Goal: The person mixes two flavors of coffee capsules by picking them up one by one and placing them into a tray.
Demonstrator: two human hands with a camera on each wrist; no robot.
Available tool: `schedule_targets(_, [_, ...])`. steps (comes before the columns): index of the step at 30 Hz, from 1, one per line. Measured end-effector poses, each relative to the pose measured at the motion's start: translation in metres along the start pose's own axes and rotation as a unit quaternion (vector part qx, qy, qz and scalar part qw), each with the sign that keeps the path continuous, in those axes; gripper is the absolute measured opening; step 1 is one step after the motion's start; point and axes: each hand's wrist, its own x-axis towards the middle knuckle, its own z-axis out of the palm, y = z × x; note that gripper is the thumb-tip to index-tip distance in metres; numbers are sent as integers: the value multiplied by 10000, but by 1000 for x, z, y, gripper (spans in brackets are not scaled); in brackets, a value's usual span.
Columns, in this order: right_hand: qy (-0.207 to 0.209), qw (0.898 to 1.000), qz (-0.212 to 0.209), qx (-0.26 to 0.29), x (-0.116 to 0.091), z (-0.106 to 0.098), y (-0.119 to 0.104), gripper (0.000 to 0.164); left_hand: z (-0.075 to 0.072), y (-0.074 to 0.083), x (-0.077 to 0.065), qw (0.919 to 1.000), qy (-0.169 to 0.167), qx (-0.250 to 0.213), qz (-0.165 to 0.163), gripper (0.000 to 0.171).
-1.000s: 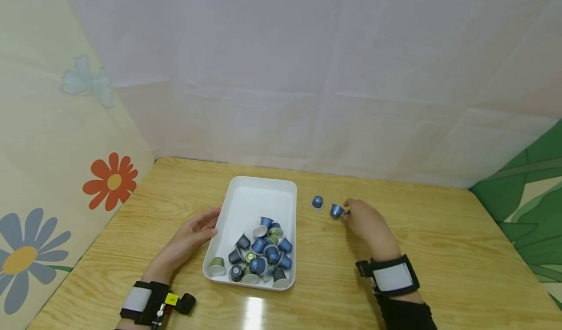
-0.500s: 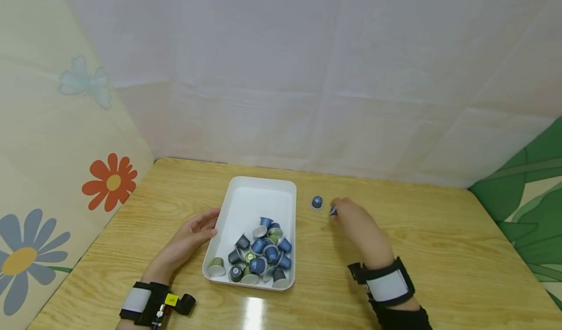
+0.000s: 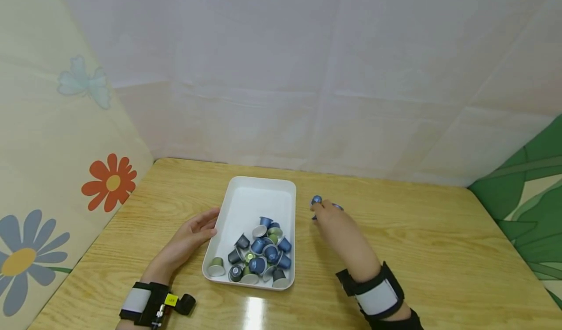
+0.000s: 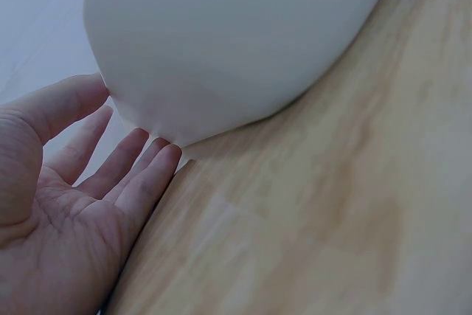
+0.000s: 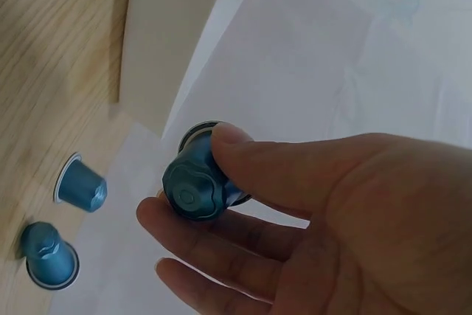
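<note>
My right hand [image 3: 335, 220] pinches a blue coffee capsule [image 5: 195, 182] between thumb and fingers, right of the tray. Two more blue coffee capsules are on the table: one standing capsule [image 5: 49, 256] and one lying on its side [image 5: 81, 184]. In the head view the standing one shows just beyond the fingertips; the other is mostly hidden behind the hand. My left hand [image 3: 193, 235], fingers fairly straight, rests its fingertips [image 4: 171, 154] and thumb against the left wall of a white tray [image 3: 252, 189].
Blue, green and dark grey capsules [image 3: 259, 257] lie piled in the tray's near half. The wooden table [image 3: 439, 252] meets a white sheet [image 3: 329, 100] at its back edge. Printed flower cloth [image 3: 39, 174] hangs at the left, and a green-patterned one [image 3: 535, 198] at the right.
My right hand has moved left toward the tray, carrying the pinched capsule past the one lying on its side. The left hand and tray have stayed in place.
</note>
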Motion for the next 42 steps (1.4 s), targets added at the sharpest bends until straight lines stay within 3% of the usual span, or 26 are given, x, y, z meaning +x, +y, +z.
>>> schedule_targets(11, [-437, 9955, -245, 807, 1, -5, -23, 25, 0, 0, 0, 10000, -65, -39, 18, 67])
schedule_targets(17, [-346, 9937, -867, 615, 1, -3, -34, 27, 1, 2, 1, 10000, -23, -43, 31, 66])
schedule_targets(24, [-194, 9844, -1738, 192, -1, 1, -47, 33, 3, 3, 1, 10000, -12, -64, 19, 66])
schedule_targets(32, [-244, 9790, -2022, -87, -7, 5, -66, 41, 3, 3, 0, 9999, -21, -103, -17, 66])
schedule_targets(42, [-187, 9737, -2259, -232, -12, 17, -81, 35, 0, 1, -1, 10000, -40, -41, 15, 66])
